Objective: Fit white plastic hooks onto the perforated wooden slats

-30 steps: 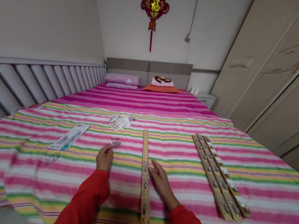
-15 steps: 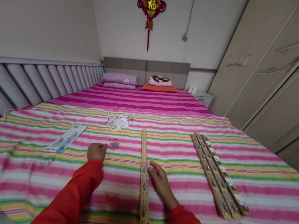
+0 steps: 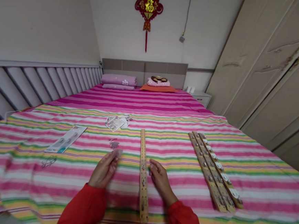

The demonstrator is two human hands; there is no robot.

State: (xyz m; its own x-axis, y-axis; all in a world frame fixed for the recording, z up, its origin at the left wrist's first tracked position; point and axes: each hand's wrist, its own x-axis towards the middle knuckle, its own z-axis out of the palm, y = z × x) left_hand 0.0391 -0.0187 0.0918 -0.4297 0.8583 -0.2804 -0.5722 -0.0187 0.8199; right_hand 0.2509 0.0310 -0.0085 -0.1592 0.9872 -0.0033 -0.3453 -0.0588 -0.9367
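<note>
My left hand [image 3: 105,169] is closed in a pinch on a small, thin, translucent adhesive hook [image 3: 119,152], partly hidden by the fingers. Just beyond it, a few more small clear and metal hooks [image 3: 114,144] lie on the striped sheet. A narrow wooden strip [image 3: 142,149] with rows of holes stands lengthwise between my hands, and several small metal hooks [image 3: 144,182] sit along its nearer half. My right hand [image 3: 161,180] rests just right of that strip, loosely curled with thumb and forefinger a little apart; I see nothing in it.
On the right lie three similar strips [image 3: 207,161] side by side, carrying metal and white fittings. A hook package [image 3: 68,139] and a tangle of thin wire [image 3: 49,161] are at the left. Loose packaging [image 3: 118,122] lies farther back. A slatted bed rail [image 3: 38,82] borders the left side.
My left hand has lifted from beside the small loose hooks and come right and nearer, with a small translucent piece in its fingers. My right hand stays beside the strip.
</note>
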